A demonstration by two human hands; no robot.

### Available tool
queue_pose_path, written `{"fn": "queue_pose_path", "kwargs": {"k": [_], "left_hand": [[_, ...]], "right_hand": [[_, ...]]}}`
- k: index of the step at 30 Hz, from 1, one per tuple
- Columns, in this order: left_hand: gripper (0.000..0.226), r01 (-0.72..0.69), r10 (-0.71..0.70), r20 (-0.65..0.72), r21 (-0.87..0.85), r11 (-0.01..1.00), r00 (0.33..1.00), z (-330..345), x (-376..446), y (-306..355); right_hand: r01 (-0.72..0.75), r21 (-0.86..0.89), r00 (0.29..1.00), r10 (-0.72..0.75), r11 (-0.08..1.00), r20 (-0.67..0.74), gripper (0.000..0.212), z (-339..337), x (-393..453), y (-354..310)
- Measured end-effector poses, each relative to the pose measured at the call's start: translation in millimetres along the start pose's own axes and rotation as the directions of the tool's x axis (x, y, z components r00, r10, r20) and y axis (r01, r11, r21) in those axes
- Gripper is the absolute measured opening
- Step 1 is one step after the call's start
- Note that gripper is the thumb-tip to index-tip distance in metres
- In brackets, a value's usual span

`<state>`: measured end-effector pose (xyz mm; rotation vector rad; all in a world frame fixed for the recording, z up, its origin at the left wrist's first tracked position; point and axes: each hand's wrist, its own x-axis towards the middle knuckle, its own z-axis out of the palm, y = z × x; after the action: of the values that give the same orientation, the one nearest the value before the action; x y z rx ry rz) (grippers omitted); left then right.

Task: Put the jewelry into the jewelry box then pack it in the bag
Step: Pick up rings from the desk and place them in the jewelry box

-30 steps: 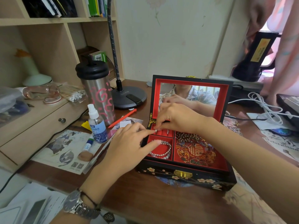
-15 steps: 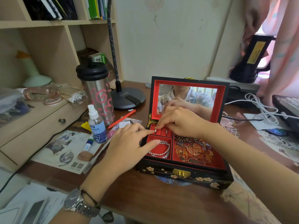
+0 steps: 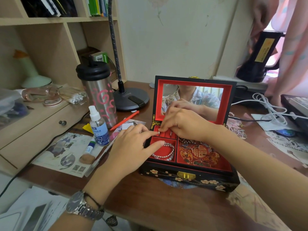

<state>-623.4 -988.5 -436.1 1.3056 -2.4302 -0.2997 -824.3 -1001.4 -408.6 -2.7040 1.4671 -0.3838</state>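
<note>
Red velvet lined the open jewelry box (image 3: 188, 178) on the desk, a pearl bracelet (image 3: 164, 151) already in its front-left tray. The right hand (image 3: 185, 125) pinched a ring (image 3: 159, 132) over the ring slots; the left hand (image 3: 133, 144), fingers spread, held nothing and steadied the rim. Next, probably, came seating the ring, then closing the lid. No bag was visible, and the ring itself was hard to make out.

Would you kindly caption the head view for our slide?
Both hands seat a ring in the open jewelry box, beside a pearl bracelet.
</note>
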Motion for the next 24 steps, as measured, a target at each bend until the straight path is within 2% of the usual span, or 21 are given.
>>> {"fn": "queue_pose_path", "kwargs": {"k": [2, 3, 10, 14, 17, 24], "left_hand": [[0.053, -0.002, 0.002, -0.002, 0.007, 1.000, 1.000, 0, 0, 0], [0.053, -0.001, 0.001, 0.001, 0.011, 1.000, 1.000, 0, 0, 0], [0.052, 0.029, -0.033, 0.096, 0.043, 0.999, 0.995, -9, 4, 4], [0.051, 0.010, -0.031, 0.130, 0.155, 0.988, 0.991, -16, 7, 10], [0.049, -0.025, -0.007, 0.124, 0.251, 0.968, 0.992, -22, 8, 23], [0.047, -0.173, 0.159, 0.071, 0.261, 0.950, 0.985, -32, 11, 90]], "right_hand": [[0.090, 0.041, 0.996, -0.090, 0.995, 0.010, 0.029, -1, 1, 4], [0.083, 0.043, 0.996, -0.084, 0.996, 0.009, 0.028, -2, 1, 4], [-0.074, 0.095, 0.997, 0.071, 0.993, 0.036, 0.025, -16, -9, -9], [-0.126, -0.054, 0.992, 0.125, 0.990, -0.031, 0.022, -33, -33, -5], [-0.220, -0.161, 0.975, 0.212, 0.962, -0.066, 0.021, -46, -63, -2], [-0.429, -0.197, 0.903, 0.422, 0.882, -0.075, 0.020, -77, -153, 2]]}}
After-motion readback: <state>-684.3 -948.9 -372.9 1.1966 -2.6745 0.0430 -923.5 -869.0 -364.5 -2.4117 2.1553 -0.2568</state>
